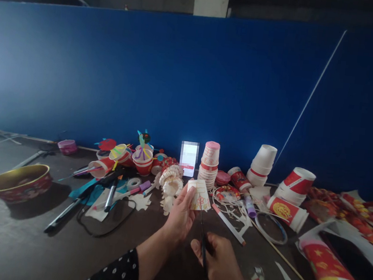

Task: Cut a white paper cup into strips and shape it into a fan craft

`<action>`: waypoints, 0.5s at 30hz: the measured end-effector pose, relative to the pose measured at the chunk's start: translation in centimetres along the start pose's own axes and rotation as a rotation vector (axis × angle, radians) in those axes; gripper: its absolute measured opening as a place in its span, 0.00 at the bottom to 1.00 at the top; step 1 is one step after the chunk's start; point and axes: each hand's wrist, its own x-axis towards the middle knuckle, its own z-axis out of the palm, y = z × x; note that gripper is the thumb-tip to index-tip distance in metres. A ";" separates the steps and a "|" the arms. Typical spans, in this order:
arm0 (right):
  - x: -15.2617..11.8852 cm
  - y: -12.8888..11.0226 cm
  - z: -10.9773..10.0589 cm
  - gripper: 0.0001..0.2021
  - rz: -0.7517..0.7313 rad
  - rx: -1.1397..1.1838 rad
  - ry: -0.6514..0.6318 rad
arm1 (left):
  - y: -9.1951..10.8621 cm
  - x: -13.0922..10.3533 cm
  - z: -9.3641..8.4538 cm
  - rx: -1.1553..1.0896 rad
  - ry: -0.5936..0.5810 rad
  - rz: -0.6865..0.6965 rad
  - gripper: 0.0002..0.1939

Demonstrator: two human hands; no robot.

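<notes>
A blue partition wall (193, 78) spans the background; below it runs a dark tabletop (19, 247), strewn with craft pieces; a gold-rimmed bowl (15, 193) sits at the far left; a stack of paper cups (208, 162), topped in pink, stands near the middle, and a white cup stack (263, 164) rises to its right; a red-and-gold paper cup (336, 270) lies on its side at the lower right; the left hand (180, 215) is closed in a pinch, thumb on the front of a flower-printed white paper piece, raised over the table's centre; the right hand (220, 261) is curled around the handles of black scissors (204, 246), whose tips reach the paper's lower edge, though how wide the blades part I cannot tell; next comes that flower-printed white paper piece (201, 196); then a black marker (110, 195), a tape roll (134, 183) and a white paper scrap (286, 277).
</notes>
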 end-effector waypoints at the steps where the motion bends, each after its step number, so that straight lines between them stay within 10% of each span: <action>1: 0.0 0.0 0.0 0.20 -0.002 -0.003 0.003 | 0.0 0.0 0.0 -0.005 0.000 0.001 0.18; 15: 0.0 0.2 0.1 0.20 -0.020 0.004 0.034 | -0.4 0.0 -0.4 0.003 -0.034 -0.008 0.20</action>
